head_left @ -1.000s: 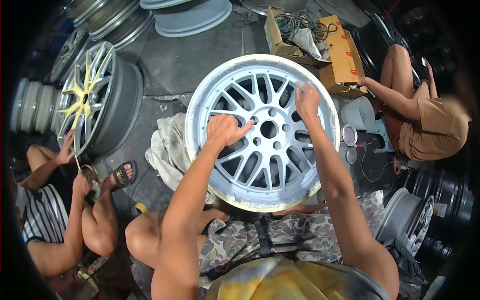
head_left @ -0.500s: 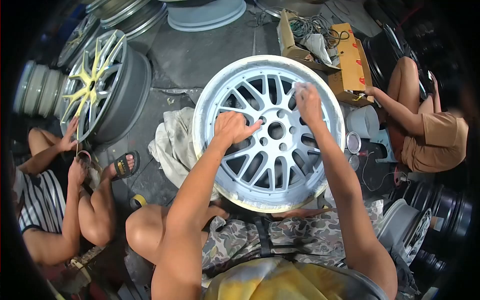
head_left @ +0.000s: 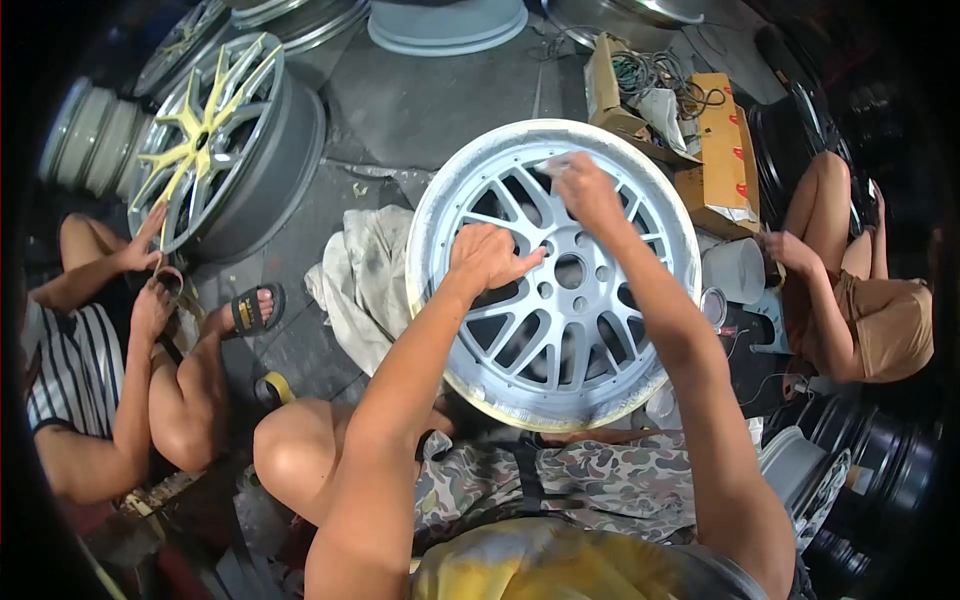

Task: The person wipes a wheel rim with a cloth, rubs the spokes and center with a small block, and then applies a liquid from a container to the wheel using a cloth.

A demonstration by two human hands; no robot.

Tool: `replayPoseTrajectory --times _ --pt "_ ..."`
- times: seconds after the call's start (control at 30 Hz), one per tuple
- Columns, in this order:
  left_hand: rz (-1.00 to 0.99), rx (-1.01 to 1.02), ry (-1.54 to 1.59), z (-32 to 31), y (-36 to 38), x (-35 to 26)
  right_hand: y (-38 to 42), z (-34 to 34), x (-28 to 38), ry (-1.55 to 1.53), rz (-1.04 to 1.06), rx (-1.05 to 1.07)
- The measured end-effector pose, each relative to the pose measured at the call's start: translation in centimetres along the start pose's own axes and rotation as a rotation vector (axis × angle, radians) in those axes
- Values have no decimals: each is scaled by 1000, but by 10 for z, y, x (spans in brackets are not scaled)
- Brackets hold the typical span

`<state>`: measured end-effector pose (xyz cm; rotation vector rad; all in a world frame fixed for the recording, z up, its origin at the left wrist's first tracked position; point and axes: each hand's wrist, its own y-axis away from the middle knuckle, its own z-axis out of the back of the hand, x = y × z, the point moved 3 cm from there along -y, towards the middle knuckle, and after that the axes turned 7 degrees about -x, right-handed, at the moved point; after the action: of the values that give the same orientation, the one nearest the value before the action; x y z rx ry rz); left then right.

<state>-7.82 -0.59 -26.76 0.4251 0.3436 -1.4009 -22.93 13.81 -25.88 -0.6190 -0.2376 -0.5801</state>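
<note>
A large light-grey multi-spoke wheel rim (head_left: 500,392), its outer lip covered in cream tape, lies face up before my knees. My left hand (head_left: 487,257) grips the spokes left of the hub, fingers curled and thumb pointing toward the centre hole. Near the far inner edge of the rim, my right hand (head_left: 585,190) has its fingers pressed together on a small pale piece, blurred by motion, that touches the spoke ends. A crumpled whitish cloth (head_left: 362,285) lies against the rim's left side.
At left a person in a striped shirt holds a tape roll (head_left: 170,280) beside a yellow-taped wheel (head_left: 290,160). Cardboard boxes (head_left: 722,150) with cables stand at the back right, near a white bucket (head_left: 735,270) and another seated person. A yellow tape roll (head_left: 272,388) lies by my left knee.
My right hand has swept left along the rim's far inner edge. My left hand keeps its hold on the spokes. The person at right has drawn a hand back from the box. The view has shifted slightly.
</note>
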Motion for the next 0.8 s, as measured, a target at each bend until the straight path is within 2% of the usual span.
replayPoseTrajectory --times 0.07,0.13,0.27,0.33,0.4,0.5,0.63,0.7,0.8 --pt "25 23 -4 -1 -1 2 -5 15 -8 13 5 -123" --pt "-3 22 0 -2 -1 1 -22 29 3 24 -90 -233" --pt "6 56 -10 3 -2 -1 -11 8 -6 54 -2 -120" --pt "1 40 -10 0 -3 1 21 6 16 17 106 -87" --pt "15 40 -1 -5 2 4 54 15 53 -12 -7 -105" --pt "15 63 -3 -2 -4 1 84 20 65 71 28 -146" --pt "21 88 -30 -1 -2 1 52 -5 47 181 -20 -165" --pt "32 81 -36 -1 -2 1 35 -7 43 265 -180 -204" --pt "-23 -17 -32 -8 -3 5 69 1 63 277 -63 -232"
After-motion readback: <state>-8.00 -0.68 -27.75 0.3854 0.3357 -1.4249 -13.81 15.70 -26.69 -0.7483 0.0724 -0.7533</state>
